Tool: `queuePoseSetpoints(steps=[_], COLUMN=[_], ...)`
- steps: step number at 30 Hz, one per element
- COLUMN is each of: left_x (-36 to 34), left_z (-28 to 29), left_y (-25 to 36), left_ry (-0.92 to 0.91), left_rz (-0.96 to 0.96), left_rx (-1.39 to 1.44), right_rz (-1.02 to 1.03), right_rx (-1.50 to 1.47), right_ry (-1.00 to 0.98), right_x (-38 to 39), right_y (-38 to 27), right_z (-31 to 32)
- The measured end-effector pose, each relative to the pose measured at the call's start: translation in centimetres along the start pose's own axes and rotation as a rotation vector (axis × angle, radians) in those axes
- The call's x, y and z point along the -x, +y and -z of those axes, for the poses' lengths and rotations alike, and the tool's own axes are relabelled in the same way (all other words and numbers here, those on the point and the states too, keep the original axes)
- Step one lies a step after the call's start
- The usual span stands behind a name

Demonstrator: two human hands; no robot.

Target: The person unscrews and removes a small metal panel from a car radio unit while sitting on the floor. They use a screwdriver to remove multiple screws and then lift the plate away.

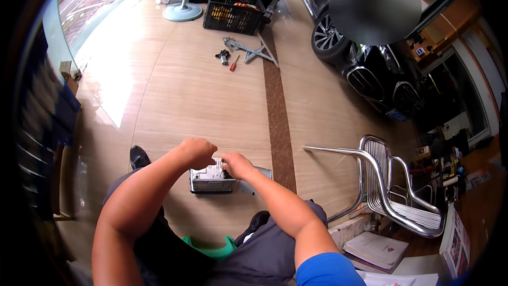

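Note:
A boxy metal electronic unit, with a pale, open inside, sits low between my legs in the head view. A flat grey metal plate lies at its right side. My left hand is just over the unit's back part, fingers curled closed; what they hold is hidden. My right hand reaches onto the unit's right part, fingers bent together around something small that I cannot make out. A green low seat shows beneath me.
Ahead on the floor lie a scissor-like metal mechanism, a motor and a red screwdriver. Black crates and a stand's round base are behind. A dark car, steel chairs and stacked books are at right.

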State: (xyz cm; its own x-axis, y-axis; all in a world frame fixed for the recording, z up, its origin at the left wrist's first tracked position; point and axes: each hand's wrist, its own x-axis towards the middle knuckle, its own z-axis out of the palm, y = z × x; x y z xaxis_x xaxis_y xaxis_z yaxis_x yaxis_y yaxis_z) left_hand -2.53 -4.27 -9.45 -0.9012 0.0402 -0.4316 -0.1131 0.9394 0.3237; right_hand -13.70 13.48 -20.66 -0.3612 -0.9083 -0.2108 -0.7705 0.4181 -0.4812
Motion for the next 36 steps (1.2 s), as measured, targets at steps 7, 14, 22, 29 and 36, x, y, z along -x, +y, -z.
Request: queuePoseSetpoints(steps=[7,14,22,29,36], left_x=[0.1,0.0,-1.2,-1.2,-0.6], left_z=[-0.4,0.3,0.0,0.7,0.2], left_y=[-0.6,-0.1,-2.2,-1.4,-0.1], left_ry=[0.028,0.034,0.072,0.097,0.046], left_rz=[0.000,-0.015,-0.071,-0.058,-0.037], left_rx=[-0.006,0.003,-0.030,0.003,0.001], right_rz=[-0.173,-0.237,-0.156,-0.129,-0.186], right_rx=[-0.091,-0.944,-1.432,-1.527,-1.527], right_ry=[0.041,0.043,0.062,0.101,0.162], right_x=[-0.3,-0.4,-0.4,-0.1,0.4], right_y=[-1.2,-2.1,-2.1,-1.7,-2.5], right_z=[1.2,4.6,7.2,7.1,6.9])
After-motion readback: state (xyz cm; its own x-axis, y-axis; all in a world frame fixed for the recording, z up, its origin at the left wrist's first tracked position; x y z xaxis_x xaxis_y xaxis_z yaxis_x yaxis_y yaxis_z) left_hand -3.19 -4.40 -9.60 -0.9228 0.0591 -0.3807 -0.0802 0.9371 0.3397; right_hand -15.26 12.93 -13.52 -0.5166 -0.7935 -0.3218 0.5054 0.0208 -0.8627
